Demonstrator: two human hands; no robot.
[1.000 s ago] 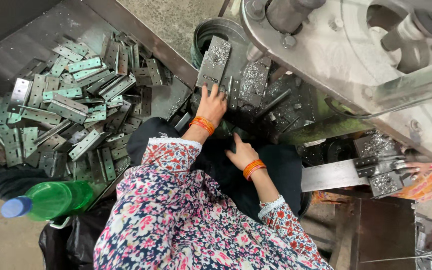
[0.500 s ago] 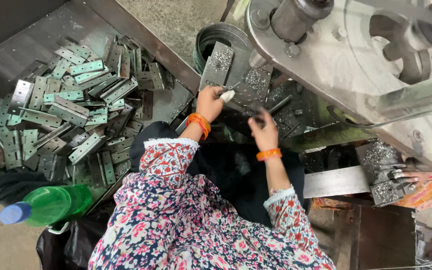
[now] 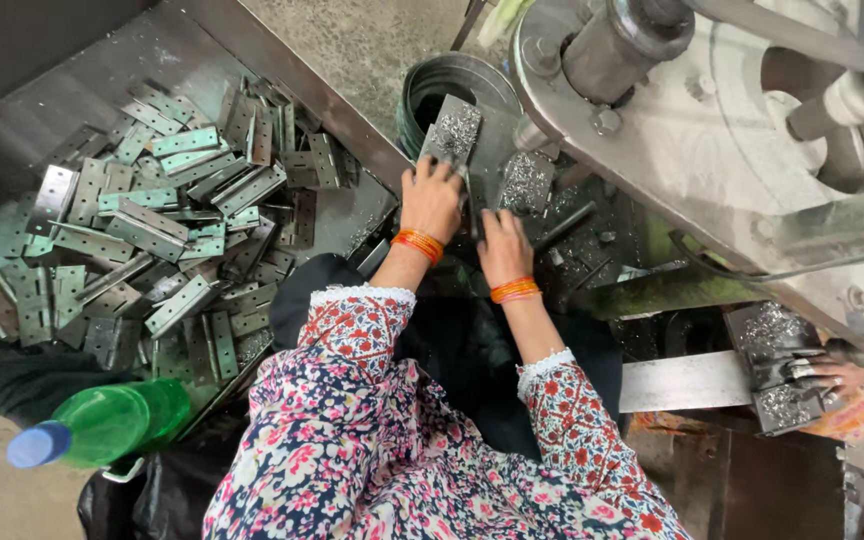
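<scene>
My left hand (image 3: pixel 432 200), with orange bangles at the wrist, lies knuckles up on the press bed, its fingertips at the lower edge of a grey metal block (image 3: pixel 452 130) strewn with shavings. My right hand (image 3: pixel 505 248), also bangled, sits right beside it with its fingers pointing into the dark gap next to a second shaving-covered block (image 3: pixel 526 182). Whatever either hand holds is hidden under the fingers. A heap of flat perforated metal hinge plates (image 3: pixel 152 230) lies on a dark tray (image 3: pixel 12 130) to my left.
A large grey press machine (image 3: pixel 732 120) rises at the right, with a dark round bin (image 3: pixel 452 85) beyond my hands. A green bottle with a blue cap (image 3: pixel 102 425) lies at the lower left. Another person's hand (image 3: pixel 842 375) touches metal parts at the right edge.
My right hand has come back left from the press's right side and now rests next to my left hand. The pale piece seen in my left hand is no longer visible.
</scene>
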